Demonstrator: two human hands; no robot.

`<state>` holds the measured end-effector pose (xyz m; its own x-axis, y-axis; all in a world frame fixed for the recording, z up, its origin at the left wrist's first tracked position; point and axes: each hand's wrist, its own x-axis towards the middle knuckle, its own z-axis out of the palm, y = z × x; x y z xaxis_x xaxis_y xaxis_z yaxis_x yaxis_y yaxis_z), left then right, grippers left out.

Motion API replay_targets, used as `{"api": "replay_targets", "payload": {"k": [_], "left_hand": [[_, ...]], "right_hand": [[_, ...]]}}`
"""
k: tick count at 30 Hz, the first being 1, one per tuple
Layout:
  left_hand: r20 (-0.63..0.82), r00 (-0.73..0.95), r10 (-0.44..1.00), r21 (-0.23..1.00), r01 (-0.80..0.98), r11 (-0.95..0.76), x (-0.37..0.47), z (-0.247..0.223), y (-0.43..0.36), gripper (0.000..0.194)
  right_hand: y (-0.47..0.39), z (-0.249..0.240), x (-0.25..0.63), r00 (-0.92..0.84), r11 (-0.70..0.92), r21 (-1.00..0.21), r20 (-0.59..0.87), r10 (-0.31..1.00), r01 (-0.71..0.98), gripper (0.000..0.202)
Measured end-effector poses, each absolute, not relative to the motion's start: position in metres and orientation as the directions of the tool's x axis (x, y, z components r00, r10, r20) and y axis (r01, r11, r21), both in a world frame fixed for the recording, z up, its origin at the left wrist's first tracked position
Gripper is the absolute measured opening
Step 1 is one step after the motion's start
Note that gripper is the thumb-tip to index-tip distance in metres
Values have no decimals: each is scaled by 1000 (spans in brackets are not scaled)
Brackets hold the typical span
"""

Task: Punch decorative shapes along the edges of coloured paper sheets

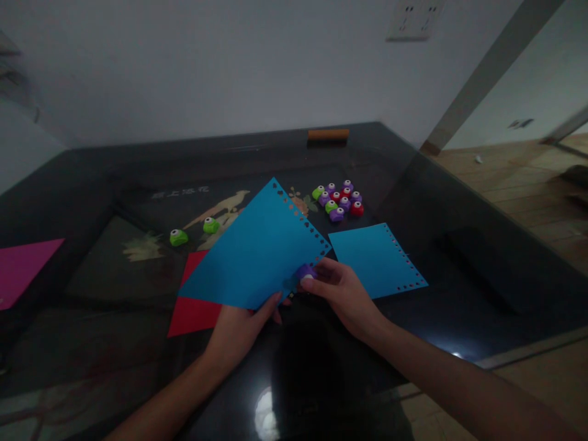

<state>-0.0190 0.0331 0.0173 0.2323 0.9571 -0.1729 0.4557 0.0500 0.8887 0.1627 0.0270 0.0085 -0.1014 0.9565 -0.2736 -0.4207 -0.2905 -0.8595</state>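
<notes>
A blue paper sheet, with small shapes punched along its right edges, is held up at a tilt by my left hand, which pinches its lower edge. In my right hand is a purple punch with a white round button, at the sheet's lower right edge; fingers close round it. Beneath the held sheet lies a red sheet, partly covered. To the right, a second blue sheet lies flat with holes along two edges.
Several purple, green and red punches stand grouped behind the sheets. Two more green punches, one nearer and one farther, sit left. A pink sheet lies far left. A brown cylinder rests at the back of the dark glossy table.
</notes>
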Motion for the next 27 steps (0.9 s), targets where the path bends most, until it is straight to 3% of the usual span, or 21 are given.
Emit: {"api": "replay_targets", "payload": {"k": [27], "left_hand": [[-190,246,951,886,459,59,-18,23,33,27]], "right_hand": [[27,9,163,-85,-248,-877,-234,969,-412,28]]}}
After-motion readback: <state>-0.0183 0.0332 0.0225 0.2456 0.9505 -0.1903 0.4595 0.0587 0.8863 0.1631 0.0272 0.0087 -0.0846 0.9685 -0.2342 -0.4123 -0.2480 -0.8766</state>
